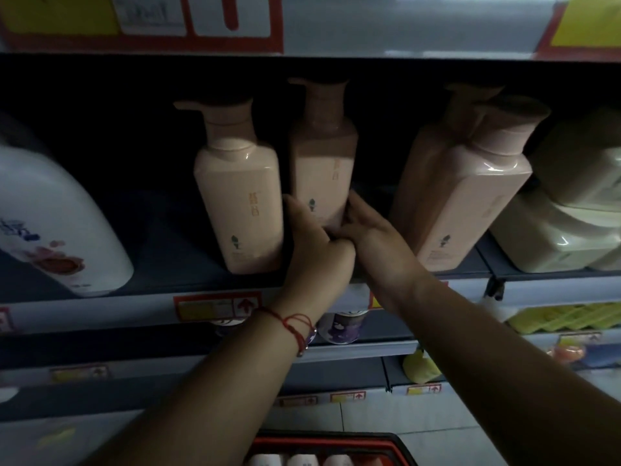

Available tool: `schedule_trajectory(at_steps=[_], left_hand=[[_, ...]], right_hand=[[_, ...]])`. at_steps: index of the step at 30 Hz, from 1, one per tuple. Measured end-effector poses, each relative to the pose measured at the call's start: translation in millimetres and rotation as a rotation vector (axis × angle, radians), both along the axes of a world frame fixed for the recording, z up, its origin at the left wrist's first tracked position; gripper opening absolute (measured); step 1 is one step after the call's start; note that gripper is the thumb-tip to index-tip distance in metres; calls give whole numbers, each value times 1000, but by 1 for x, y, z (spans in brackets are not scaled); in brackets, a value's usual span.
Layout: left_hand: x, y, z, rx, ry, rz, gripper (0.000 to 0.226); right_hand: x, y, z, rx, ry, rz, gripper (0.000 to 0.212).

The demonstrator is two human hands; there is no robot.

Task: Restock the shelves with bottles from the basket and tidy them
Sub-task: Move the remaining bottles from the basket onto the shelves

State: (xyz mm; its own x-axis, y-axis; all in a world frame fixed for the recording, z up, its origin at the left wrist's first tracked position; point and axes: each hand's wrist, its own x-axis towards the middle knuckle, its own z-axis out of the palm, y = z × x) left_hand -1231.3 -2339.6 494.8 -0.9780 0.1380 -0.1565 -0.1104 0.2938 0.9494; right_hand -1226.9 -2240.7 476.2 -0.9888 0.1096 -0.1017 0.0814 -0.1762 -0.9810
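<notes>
On the dim middle shelf [463, 275], seen from the head camera, a pink pump bottle [322, 153] is gripped at its lower part by both hands. It stands upright, set further back than its neighbours. The left hand [314, 243] is wrapped around the bottle's lower left edge, and a red string bracelet [294, 322] is worn on that wrist. The right hand [373, 235] is pressed against the bottle's lower right side, fingers curled around it. Just left of the held bottle, a second pink pump bottle [238, 200] is seen at the shelf front. To its right, two more pink bottles [470, 193] are tilted leftward. Far left of the held bottle, a large white jug [50, 227] is visible. Well below it, at the bottom edge, a red basket [336, 442] with more bottle tops is seen.
</notes>
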Motion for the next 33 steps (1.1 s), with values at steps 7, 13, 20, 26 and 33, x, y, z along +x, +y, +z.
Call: schedule_trajectory(at_steps=[7, 13, 20, 26, 33], left_hand=[[-4, -7, -5, -71, 100, -38, 104], [50, -46, -34, -260, 524, -252, 91], [160, -123, -109, -360, 418, -590, 55], [219, -149, -194, -596, 150, -927, 66], [227, -111, -272, -700, 222, -1050, 69]], right_hand=[[2, 0, 6, 69, -40, -23, 56], [53, 1, 24, 226, -41, -120, 42], [208, 2, -31, 483, -296, -271, 26], [341, -7, -154, 555, -887, -247, 41], [401, -9, -294, 770, -1144, 25, 55]])
